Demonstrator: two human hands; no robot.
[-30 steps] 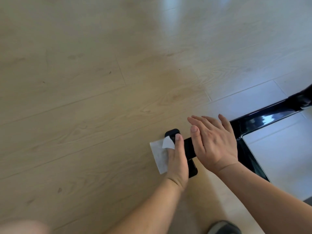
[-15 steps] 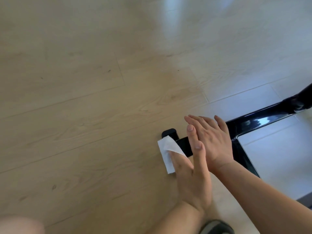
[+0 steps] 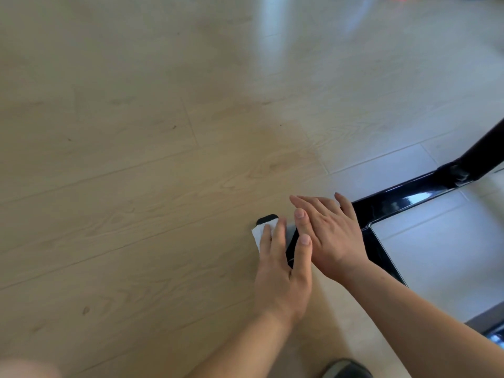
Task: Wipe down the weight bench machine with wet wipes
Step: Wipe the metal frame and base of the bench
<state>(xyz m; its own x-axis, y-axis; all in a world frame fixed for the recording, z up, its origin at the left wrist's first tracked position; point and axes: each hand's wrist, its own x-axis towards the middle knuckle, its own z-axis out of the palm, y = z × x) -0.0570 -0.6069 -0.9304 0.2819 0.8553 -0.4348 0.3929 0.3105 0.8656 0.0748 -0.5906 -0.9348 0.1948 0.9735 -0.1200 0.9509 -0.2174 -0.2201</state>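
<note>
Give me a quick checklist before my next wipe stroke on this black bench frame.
1. Contact: the wet wipe lies under the left hand, straight fingers pressing it down: ok.
2. Placement: the wipe covers part of the end cap: ok.
3. Support: the right hand lies flat on the black frame bar: ok.
4. Wipe wet and clean enough: cannot tell.
5. Bar toward the upright post already wiped: cannot tell.

Pale wood-look floor (image 3: 136,186) bears the glossy black bench frame (image 3: 395,203); near the bottom edge, perhaps a shoe (image 3: 346,368).
</note>
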